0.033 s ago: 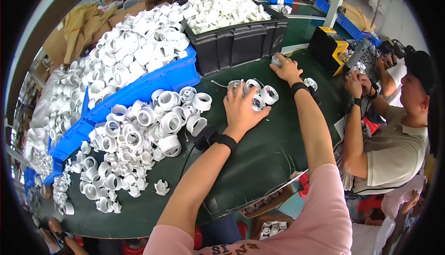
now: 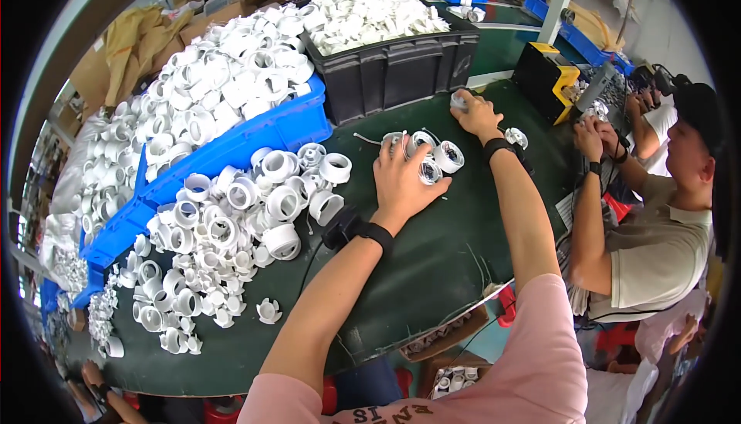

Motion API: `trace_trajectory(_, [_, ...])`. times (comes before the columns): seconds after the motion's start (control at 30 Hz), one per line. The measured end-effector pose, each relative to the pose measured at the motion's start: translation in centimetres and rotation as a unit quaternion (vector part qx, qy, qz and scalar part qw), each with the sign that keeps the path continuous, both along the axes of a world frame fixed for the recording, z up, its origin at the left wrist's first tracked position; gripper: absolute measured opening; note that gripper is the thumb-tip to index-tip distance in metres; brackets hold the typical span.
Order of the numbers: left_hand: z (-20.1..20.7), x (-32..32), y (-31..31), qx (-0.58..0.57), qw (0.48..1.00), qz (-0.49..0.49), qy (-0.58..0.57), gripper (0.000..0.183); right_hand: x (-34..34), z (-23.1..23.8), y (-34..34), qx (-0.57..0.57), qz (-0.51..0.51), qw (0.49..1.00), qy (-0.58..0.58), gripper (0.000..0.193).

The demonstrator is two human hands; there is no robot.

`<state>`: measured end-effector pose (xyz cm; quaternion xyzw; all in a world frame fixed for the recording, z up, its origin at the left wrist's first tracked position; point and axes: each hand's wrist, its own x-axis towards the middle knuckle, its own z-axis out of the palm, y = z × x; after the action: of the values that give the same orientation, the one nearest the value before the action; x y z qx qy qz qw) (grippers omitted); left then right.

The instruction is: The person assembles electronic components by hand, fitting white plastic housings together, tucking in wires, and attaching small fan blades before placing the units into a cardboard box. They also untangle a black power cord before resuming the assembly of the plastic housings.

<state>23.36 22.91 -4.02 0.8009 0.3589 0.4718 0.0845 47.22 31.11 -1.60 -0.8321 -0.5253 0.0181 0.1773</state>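
Spread fingers of my left hand (image 2: pixel 405 181) rest over a small cluster of round white plastic housings with inner parts showing. One open-ended housing (image 2: pixel 448 157) sits right beside its fingertips, and a thin white cable (image 2: pixel 367 139) trails out to the left. Farther right, near the black bin, my right hand (image 2: pixel 480 119) has its fingers closed round a small whitish round piece (image 2: pixel 459 102), mostly covered by the fingers. Another round white housing (image 2: pixel 515 138) lies just right of my right wrist.
Loose white rings and caps (image 2: pixel 224 227) are heaped at left. Behind them stand a blue bin (image 2: pixel 231 135) and a black bin (image 2: pixel 397 77), both piled with white parts. A black-and-yellow box (image 2: pixel 544 84) stands at right, near a seated co-worker (image 2: pixel 656 246).
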Motion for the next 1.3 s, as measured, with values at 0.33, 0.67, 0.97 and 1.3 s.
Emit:
trace_trajectory(0.33, [1.4, 0.4, -2.3, 0.038, 0.988, -0.151, 0.025, 0.057, 6.2, -0.4, -9.1, 0.164, 0.113, 0.967, 0.160, 0.039])
trace_trajectory(0.67, [1.5, -1.0, -13.0, -0.008, 0.971, -0.231, 0.053, 0.059, -4.3, -0.8, -22.7, 0.195, 0.126, 0.952, 0.199, 0.037])
trace_trajectory(0.97, [0.9, -5.2, -23.1, -0.003, 0.947, -0.306, 0.098, 0.051, -11.6, -2.3, -36.7, 0.339, 0.127, 0.911, 0.196, 0.032])
trace_trajectory(1.3, [-2.7, -9.4, -28.2, -0.082, 0.886, -0.415, 0.188, 0.035, -11.4, -13.4, -43.4, 0.070, 0.087, 0.951, 0.288, 0.037])
